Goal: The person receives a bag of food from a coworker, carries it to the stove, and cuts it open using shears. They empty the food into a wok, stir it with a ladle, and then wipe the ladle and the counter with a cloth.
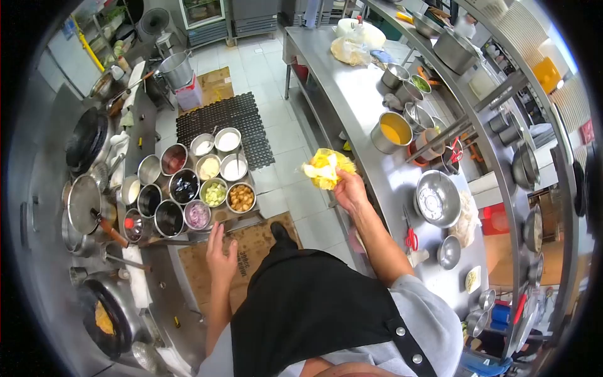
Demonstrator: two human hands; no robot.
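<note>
A crumpled yellow and white bundle, looking like a thin plastic bag, is gripped in my right hand, held over the floor beside the steel table. My left hand is empty with its fingers apart, just below the group of metal pots. Nearest to it are a pot of chopped purple onion, a pot of brown cubes and a pot of pale green pieces. At the lower left, a wok holds a yellow-brown piece of food.
The long steel table on the right bears a pot of orange liquid, a large steel bowl and red-handled scissors. A shelf rack stands beyond it. Cardboard and a black mat lie on the floor.
</note>
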